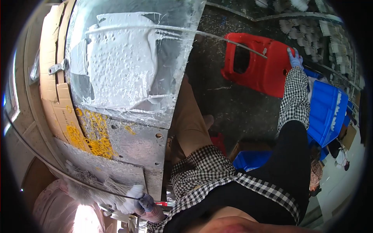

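My right hand [295, 59], in a light blue glove, is at the far right edge of a red plastic chair [268, 58]. Its thumb and fingers are over that edge, gripping it. The chair stands on the dark floor, a large opening at its left end. Down at the lower left, my left hand [146, 203] wears a grey-blue glove and its fingers are curled. A white bristly tuft [135, 193] is at its fingertips, and the hand seems closed on it, though the grip is partly hidden.
On the metal workbench [140, 141] lie a spread of thick white paste [120, 58] and many small yellow rings [93, 139]. Cardboard [49, 62] lines its left side. Blue bins [324, 110] stand at right. White tufts [307, 37] fill racks at upper right. Thin rods cross the view.
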`<state>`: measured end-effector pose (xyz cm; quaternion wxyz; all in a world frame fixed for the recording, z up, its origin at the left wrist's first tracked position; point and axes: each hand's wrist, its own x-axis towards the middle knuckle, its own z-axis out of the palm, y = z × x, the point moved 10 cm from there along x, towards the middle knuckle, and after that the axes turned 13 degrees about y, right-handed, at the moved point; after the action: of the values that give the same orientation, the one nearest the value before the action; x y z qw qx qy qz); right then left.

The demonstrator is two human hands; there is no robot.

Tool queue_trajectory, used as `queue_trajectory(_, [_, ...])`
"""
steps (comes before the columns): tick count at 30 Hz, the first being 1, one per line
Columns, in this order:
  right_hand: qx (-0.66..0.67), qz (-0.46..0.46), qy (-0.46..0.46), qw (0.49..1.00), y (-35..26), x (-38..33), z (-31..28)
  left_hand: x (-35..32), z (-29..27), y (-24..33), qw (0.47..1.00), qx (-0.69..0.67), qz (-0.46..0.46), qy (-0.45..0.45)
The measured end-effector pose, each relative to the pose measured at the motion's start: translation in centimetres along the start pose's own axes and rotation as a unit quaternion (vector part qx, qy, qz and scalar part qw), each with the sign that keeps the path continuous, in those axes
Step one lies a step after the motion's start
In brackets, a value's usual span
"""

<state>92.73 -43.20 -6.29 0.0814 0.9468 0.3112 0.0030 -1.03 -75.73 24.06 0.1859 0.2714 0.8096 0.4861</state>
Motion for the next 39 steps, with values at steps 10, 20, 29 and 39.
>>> queue_trajectory(10, [-0.032, -0.141, -0.093, 0.985, -1.4, -14.1, 2.6, 1.3, -1.4, 1.4, 0.999, -0.002, -0.037, 0.038])
queue_trajectory(20, [-0.134, -0.378, -0.409, 0.820, -4.1, -40.3, 5.4, 0.4, -1.2, 4.5, 0.979, -0.058, -0.158, 0.114])
queue_trajectory(29, [-0.295, -0.633, -0.416, 0.582, -16.2, -43.5, 10.3, -4.5, 1.1, 2.1, 0.969, -0.065, -0.185, 0.149])
queue_trajectory(39, [0.017, -0.801, -0.219, 0.557, -30.2, -53.3, -10.6, -14.8, 6.6, 2.4, 0.956, -0.116, -0.148, 0.226])
